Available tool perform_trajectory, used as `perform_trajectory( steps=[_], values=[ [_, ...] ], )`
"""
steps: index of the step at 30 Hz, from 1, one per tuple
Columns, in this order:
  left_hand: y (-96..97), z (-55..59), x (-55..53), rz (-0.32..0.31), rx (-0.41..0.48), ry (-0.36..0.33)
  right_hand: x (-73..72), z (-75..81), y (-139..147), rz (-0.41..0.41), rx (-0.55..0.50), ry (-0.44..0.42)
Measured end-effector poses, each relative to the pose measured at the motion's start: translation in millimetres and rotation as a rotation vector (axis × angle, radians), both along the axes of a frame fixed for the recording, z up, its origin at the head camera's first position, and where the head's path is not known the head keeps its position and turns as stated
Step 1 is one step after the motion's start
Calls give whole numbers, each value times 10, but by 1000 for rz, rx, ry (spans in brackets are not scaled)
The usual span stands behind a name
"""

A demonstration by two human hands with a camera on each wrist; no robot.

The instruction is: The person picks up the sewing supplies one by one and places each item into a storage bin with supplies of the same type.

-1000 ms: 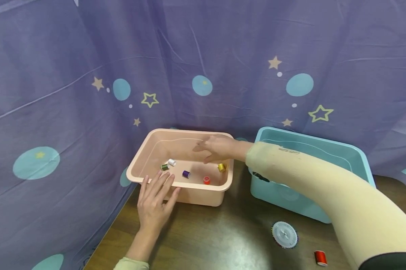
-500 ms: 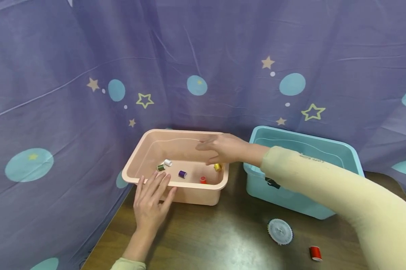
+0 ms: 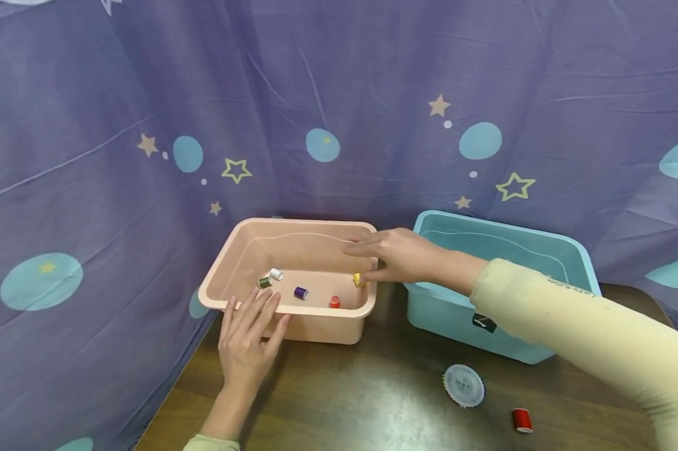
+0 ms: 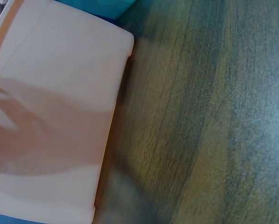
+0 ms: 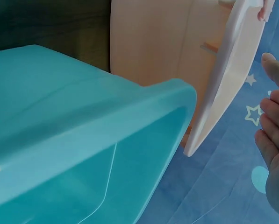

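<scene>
My left hand (image 3: 245,351) rests its fingers on the front rim of a peach plastic bin (image 3: 316,327). Spools of thread lie on the bin floor: white (image 3: 276,274), green (image 3: 265,282), purple (image 3: 301,293), red (image 3: 334,302) and yellow (image 3: 358,280). Over the bin's right rim hovers my right hand (image 3: 405,255), its fingers extended and nothing seen in them; part of the yellow spool is hidden behind its thumb. In the right wrist view the right hand's fingers (image 5: 271,130) look loosely bent, with no object between them.
A teal bin (image 3: 457,319) stands to the right, partly behind my right arm. On the wooden table (image 3: 361,394) in front lie a round wheel of pins (image 3: 464,385) and another red spool (image 3: 522,420). A purple curtain (image 3: 361,75) hangs close behind both bins.
My right hand has drawn back to the right, from over the peach bin's inside to its right rim. The left hand stays on the front rim. The view has shifted slightly.
</scene>
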State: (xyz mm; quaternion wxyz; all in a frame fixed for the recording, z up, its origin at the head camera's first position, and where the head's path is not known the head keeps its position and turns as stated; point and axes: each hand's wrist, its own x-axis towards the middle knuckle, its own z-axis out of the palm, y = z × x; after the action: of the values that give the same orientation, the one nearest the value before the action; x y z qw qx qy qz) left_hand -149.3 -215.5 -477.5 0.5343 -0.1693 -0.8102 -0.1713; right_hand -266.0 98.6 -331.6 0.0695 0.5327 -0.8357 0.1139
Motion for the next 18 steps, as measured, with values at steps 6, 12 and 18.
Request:
perform_trajectory(
  steps=[6,12,18],
  values=[
    [12,-9,-12,2,2,6,192,24,195,-17,6,-3],
    [13,-3,-19,12,1,3,381,37,347,-33,-16,20],
    [12,-8,-10,19,0,4,533,-7,485,-35,-67,2]
  ],
)
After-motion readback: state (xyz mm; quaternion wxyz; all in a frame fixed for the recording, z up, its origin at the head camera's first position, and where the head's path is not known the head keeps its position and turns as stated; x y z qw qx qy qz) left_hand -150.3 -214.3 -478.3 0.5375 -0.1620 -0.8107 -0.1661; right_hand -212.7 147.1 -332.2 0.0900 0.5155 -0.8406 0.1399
